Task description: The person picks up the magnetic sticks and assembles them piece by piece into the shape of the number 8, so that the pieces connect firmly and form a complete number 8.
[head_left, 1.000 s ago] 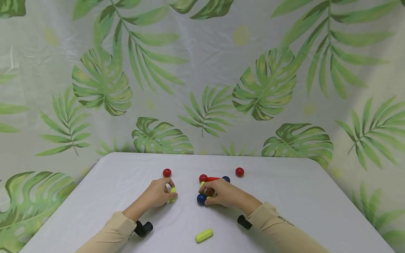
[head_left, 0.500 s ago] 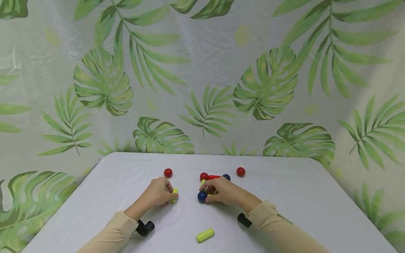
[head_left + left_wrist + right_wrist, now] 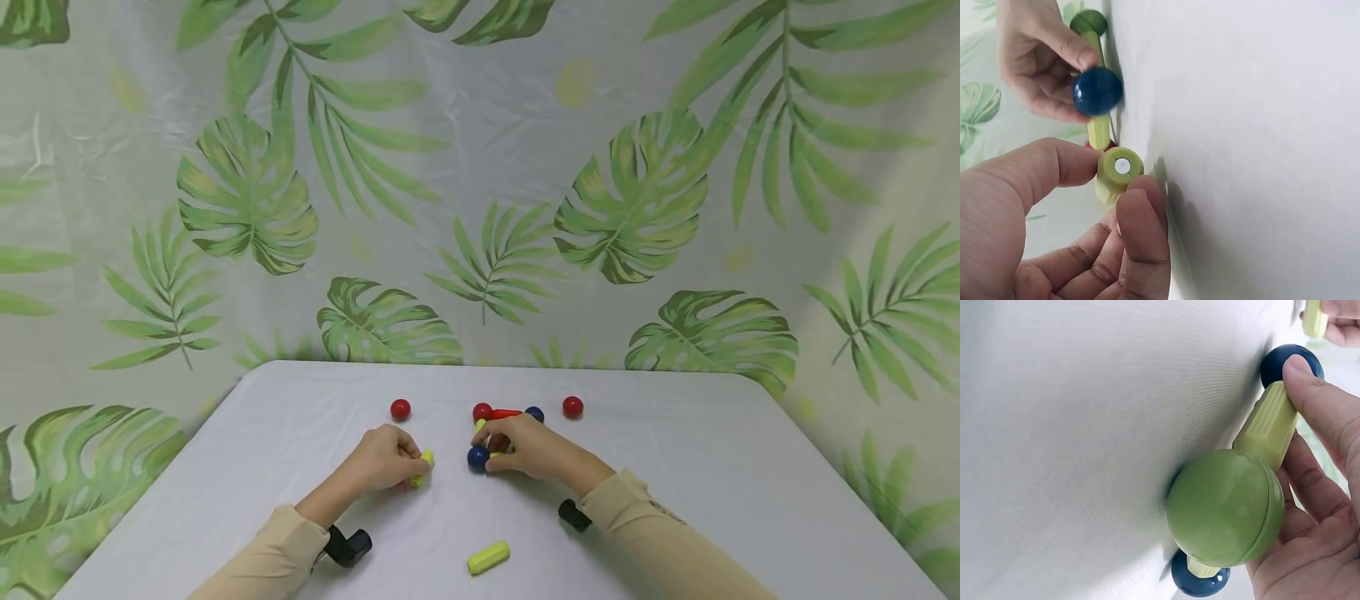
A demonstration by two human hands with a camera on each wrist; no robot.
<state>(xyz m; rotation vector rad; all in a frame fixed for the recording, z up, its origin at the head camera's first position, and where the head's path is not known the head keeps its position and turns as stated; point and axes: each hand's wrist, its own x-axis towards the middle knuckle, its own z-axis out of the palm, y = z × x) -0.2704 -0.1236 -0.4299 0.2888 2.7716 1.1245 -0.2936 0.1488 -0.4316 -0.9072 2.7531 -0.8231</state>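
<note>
My left hand (image 3: 382,461) pinches a yellow-green magnetic rod (image 3: 422,469) between thumb and fingers. A pale disc (image 3: 1122,165) shows in the rod's end face. My right hand (image 3: 528,447) grips a built piece of balls and rods at a blue ball (image 3: 477,459), thumb on the ball. From that ball a ribbed yellow-green rod (image 3: 1267,425) runs to a green ball (image 3: 1225,508). Another yellow-green rod (image 3: 480,427) reaches a red ball (image 3: 482,412). A red rod (image 3: 507,413) links this to a second blue ball (image 3: 534,414). My right hand hides part of the piece.
Loose red balls lie behind my hands, one at left (image 3: 401,409) and one at right (image 3: 572,407). A yellow-green rod (image 3: 488,557) lies near the front of the white table (image 3: 675,467). A leaf-patterned cloth (image 3: 480,183) hangs behind.
My left hand has moved slightly right with its rod, which leans more now. The built piece under my right hand has slid a little away from me.
</note>
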